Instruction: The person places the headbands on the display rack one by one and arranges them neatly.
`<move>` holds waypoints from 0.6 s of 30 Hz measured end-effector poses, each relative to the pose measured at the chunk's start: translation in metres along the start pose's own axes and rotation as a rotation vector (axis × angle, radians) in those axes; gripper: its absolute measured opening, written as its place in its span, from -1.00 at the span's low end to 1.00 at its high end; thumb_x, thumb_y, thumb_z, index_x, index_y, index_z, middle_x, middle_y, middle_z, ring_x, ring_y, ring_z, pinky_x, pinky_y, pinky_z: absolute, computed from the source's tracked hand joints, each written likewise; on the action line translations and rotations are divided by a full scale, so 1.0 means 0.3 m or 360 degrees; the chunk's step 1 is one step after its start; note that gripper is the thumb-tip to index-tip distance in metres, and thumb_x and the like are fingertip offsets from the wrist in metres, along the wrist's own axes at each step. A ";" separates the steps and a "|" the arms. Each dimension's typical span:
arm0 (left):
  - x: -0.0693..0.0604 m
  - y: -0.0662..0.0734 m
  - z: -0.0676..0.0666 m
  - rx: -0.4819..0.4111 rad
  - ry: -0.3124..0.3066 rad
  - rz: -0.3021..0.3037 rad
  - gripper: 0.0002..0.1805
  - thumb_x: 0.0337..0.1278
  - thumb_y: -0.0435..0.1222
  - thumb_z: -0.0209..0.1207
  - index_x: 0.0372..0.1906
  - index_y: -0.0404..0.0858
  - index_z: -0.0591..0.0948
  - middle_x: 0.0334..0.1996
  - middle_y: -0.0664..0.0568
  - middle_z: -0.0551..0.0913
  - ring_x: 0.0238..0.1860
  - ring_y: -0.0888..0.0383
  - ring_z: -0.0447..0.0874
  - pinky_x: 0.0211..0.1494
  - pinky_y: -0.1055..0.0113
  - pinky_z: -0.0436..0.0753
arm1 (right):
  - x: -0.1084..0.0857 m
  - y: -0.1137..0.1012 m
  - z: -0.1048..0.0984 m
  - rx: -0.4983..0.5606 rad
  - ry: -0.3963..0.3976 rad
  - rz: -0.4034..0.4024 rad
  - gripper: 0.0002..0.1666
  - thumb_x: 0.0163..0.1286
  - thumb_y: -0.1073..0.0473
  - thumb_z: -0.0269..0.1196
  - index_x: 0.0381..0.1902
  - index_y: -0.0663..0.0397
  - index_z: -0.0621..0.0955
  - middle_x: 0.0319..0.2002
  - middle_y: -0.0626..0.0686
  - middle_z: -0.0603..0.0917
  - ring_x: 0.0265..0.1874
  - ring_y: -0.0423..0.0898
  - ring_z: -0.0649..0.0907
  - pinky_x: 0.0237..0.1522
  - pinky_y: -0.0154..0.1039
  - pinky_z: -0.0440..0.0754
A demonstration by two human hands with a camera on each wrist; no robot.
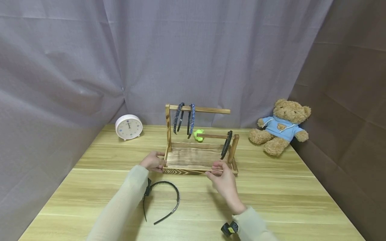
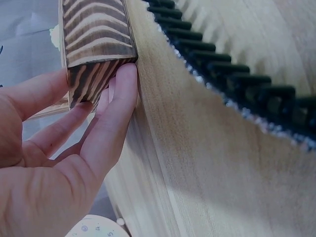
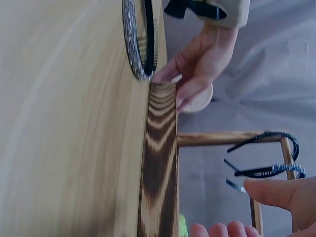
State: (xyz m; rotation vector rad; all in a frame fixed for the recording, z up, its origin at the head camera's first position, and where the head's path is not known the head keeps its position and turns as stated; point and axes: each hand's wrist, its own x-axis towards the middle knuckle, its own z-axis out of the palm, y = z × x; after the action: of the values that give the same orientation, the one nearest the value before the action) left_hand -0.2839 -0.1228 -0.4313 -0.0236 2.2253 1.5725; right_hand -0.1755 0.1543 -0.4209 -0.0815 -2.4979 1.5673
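A wooden headband stand [image 1: 196, 172] has a shallow tray base and two horizontal bars. At its left end my left hand [image 1: 153, 161] grips the tray, fingers and thumb set about the striped end corner [image 2: 94, 79] in the left wrist view. My right hand [image 1: 223, 179] hovers by the tray's front right, fingers loosely bent; in the right wrist view its thumb [image 3: 271, 192] is apart from the tray. Several headbands, one of them blue and glittery [image 1: 193, 117], hang on the upper bar. A black headband [image 1: 227, 145] hangs on the lower bar.
On the table before the stand lies a black toothed headband [image 1: 177, 194], partly behind my left sleeve. A white clock [image 1: 129, 127] stands at the back left. A teddy bear [image 1: 281, 129] sits at the back right. Something bright green [image 1: 198, 135] shows behind the stand.
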 end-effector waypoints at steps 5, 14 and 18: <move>-0.007 0.004 0.001 0.0017 -0.0008 -0.0003 -0.38 0.35 -0.48 0.05 0.43 -0.52 0.15 -0.26 -0.13 0.54 -0.47 0.22 0.48 -0.11 0.13 0.79 | -0.034 -0.014 0.034 0.0095 -0.0163 0.0025 -0.47 0.20 0.31 0.38 0.10 0.37 0.48 -0.01 0.28 0.62 -0.06 0.14 0.66 -0.07 -0.09 0.74; -0.007 0.005 0.002 0.0013 -0.0006 -0.0017 -0.38 0.34 -0.47 0.06 0.43 -0.50 0.17 -0.17 -0.21 0.57 -0.44 0.20 0.50 -0.11 0.14 0.79 | -0.110 -0.033 0.118 0.0330 -0.0595 0.0140 -0.42 0.17 0.42 0.29 0.13 0.48 0.38 0.01 0.36 0.50 -0.16 -0.01 0.64 -0.18 -0.18 0.77; -0.007 0.006 0.003 0.0023 0.0007 -0.0020 -0.39 0.35 -0.47 0.06 0.43 -0.49 0.19 -0.18 -0.20 0.57 -0.47 0.21 0.48 -0.16 0.18 0.80 | -0.133 -0.036 0.164 0.0291 -0.0779 0.0214 -0.41 0.18 0.41 0.31 0.13 0.47 0.36 -0.01 0.34 0.48 -0.26 -0.01 0.63 -0.22 -0.15 0.78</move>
State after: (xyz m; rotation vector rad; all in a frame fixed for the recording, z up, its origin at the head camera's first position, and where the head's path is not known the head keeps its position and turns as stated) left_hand -0.2820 -0.1220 -0.4292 -0.0368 2.2356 1.5514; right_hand -0.1452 0.1002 -0.4372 0.1874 -2.7253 2.0762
